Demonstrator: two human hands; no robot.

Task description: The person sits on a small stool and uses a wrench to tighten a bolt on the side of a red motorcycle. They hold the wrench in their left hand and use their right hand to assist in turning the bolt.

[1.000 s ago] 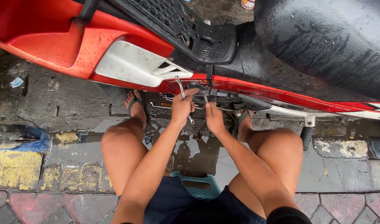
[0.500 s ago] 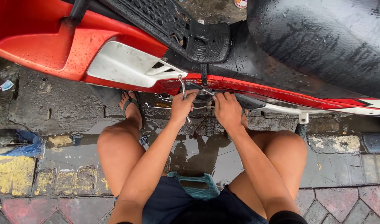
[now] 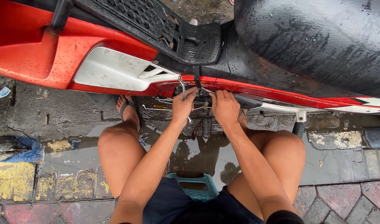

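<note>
Your left hand (image 3: 183, 105) is gripping a thin metal tool (image 3: 183, 88) in closed fingers under the red side panel (image 3: 239, 87) of the scooter. Your right hand (image 3: 226, 108) is now pressing flat against the panel's lower edge, having shifted right since a second ago, fingers extended, holding nothing visible. Your knees are crowding both sides; open wet pavement (image 3: 53, 112) is lying to your left.

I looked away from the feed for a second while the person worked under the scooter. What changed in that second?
The right hand shifted up and flattened against the lower edge of the red side panel. The left hand kept its grip on the thin metal tool at the same spot. The person stayed squatting on the teal stool, and the scooter did not move.
</note>
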